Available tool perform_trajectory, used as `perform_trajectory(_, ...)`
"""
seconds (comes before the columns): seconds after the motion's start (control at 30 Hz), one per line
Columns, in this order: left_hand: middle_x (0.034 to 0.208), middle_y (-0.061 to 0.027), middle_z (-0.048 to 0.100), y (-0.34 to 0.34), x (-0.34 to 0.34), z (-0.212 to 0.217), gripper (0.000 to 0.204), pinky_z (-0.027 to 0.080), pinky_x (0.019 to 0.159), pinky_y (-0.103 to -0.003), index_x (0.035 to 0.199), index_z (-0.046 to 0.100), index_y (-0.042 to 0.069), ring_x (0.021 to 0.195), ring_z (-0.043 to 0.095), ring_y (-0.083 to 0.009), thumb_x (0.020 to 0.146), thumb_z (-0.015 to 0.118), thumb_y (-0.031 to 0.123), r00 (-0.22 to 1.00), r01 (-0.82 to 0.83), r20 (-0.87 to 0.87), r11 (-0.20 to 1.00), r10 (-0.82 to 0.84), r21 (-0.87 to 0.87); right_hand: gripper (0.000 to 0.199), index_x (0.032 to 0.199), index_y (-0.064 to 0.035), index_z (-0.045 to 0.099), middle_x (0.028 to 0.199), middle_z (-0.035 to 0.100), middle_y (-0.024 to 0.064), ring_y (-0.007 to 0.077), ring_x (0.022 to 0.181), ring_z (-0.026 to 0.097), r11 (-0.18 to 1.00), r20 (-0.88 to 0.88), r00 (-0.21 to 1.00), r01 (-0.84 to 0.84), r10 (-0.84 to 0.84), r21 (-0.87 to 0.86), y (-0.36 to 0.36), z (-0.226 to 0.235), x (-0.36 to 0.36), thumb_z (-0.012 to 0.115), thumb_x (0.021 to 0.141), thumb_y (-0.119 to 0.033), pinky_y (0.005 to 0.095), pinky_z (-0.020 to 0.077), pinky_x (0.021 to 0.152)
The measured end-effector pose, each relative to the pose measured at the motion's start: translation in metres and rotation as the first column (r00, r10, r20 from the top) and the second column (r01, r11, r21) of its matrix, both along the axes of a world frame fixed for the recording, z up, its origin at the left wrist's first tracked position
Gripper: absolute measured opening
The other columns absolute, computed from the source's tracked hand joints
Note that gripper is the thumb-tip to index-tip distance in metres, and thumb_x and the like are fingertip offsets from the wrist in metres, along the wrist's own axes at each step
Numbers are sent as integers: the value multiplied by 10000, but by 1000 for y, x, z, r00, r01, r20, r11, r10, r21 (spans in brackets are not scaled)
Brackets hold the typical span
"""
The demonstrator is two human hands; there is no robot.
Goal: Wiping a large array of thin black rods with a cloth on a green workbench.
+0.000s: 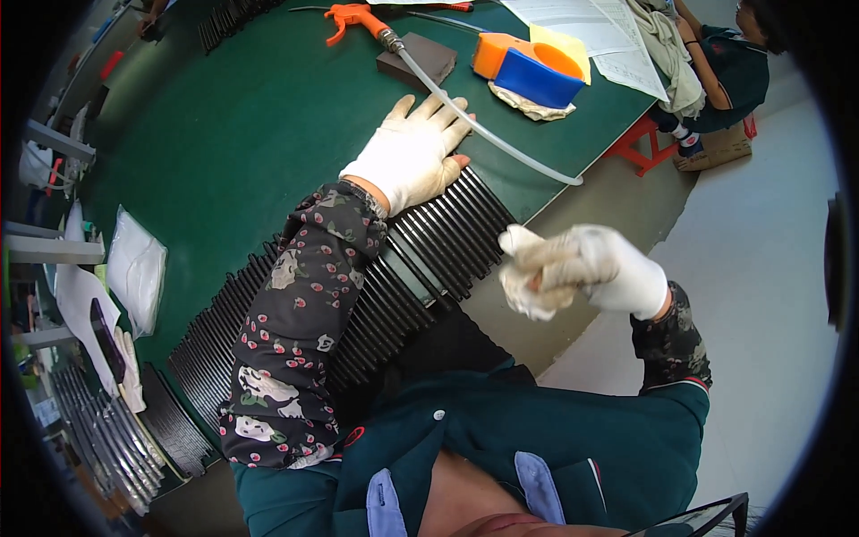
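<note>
My left hand (407, 161), in a white glove with bare thumb tip, lies with its fingers spread at the far end of a row of black rods (456, 224). The slim, glossy rods lie side by side along the near edge of the green table, and my sleeved forearm crosses above them. My right hand (595, 268), also gloved, is raised off the table's right edge. Its fingers are closed around a crumpled white cloth (530, 291), slightly blurred. The rods beneath my left palm and forearm are hidden.
An orange air blow gun (353, 20) with a pale hose (488, 136) lies beyond my left hand, by a dark block (418, 60). An orange and blue tape dispenser (541, 73) and papers (582, 31) sit farther right. A person (729, 67) sits at upper right. Plastic bag (136, 268) at left.
</note>
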State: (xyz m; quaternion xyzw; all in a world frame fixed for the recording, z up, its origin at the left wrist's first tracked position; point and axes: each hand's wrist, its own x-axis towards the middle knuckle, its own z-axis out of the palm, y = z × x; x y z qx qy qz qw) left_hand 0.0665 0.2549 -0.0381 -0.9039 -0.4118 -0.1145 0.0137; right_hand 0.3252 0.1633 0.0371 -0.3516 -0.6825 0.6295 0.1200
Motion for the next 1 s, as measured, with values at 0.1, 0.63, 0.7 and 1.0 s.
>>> perform_trajectory(0.1,1448,-134,413,1,-3,-3,528,294,1107,-474,1360,460,65,1354,367,-302,889,555,283,1000,2,-9,999,-1,48,306,1069,-53,639,1146,653,136,355,993,635,484,-171,985,154,-10,861,28,-6,-38,602,778,31,383,492,859)
perform_trajectory(0.63,1438,-103,435,0,0,-3,515,281,1113,-484,1350,473,66,1347,373,-277,899,540,305,1000,-19,14,1000,19,-3,342,1088,-76,578,1214,587,151,357,1177,535,416,158,948,-266,276,870,14,-34,-74,597,758,13,453,449,967)
perform_trajectory(0.7,1432,-108,439,-4,-1,6,514,276,1117,-482,1352,469,64,1352,369,-279,902,535,305,999,-35,13,998,36,-50,296,1037,-79,578,1217,600,136,390,1131,564,583,137,916,-350,378,733,0,-21,-47,623,755,0,462,463,945)
perform_trajectory(1.0,1492,-138,348,-29,-41,27,543,215,1150,-518,1409,385,71,1409,281,-312,905,529,214,994,53,99,997,-46,-60,273,1075,2,667,1177,656,152,237,1089,628,932,-226,974,92,-11,350,11,12,-28,566,828,61,313,476,941)
